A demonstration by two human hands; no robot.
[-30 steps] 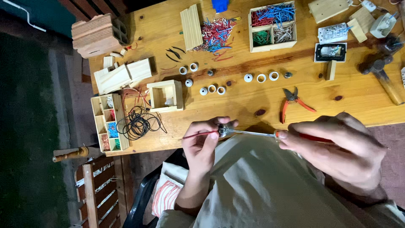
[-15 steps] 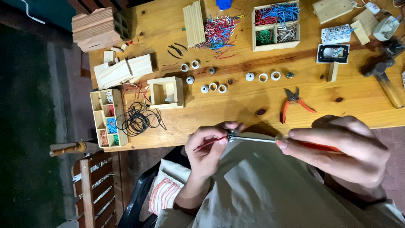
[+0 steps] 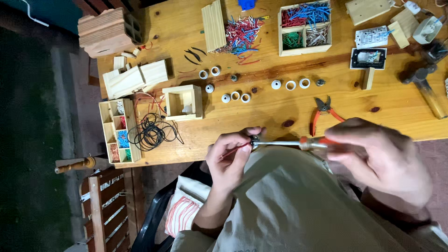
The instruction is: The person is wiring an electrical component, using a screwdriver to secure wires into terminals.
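My left hand (image 3: 231,158) pinches a small round metal fitting (image 3: 255,140) with a thin red wire (image 3: 233,150) running from it, just off the near edge of the wooden table (image 3: 261,112). My right hand (image 3: 380,156) grips the red handle of a screwdriver (image 3: 298,144). Its metal shaft points left and its tip meets the fitting. Both hands hover over my lap, which is covered by beige cloth.
Red-handled pliers (image 3: 323,112) lie on the table just above my right hand. Several white rings (image 3: 290,85) sit mid-table. An open wooden box (image 3: 183,101), a black wire coil (image 3: 151,133), a compartment tray (image 3: 117,130), sorted wire bits (image 3: 304,23) and a hammer (image 3: 427,86) surround them.
Both hands with the fitting and screwdriver stay joined and have shifted slightly right and closer to the table edge; the left fingers have re-gripped the fitting.
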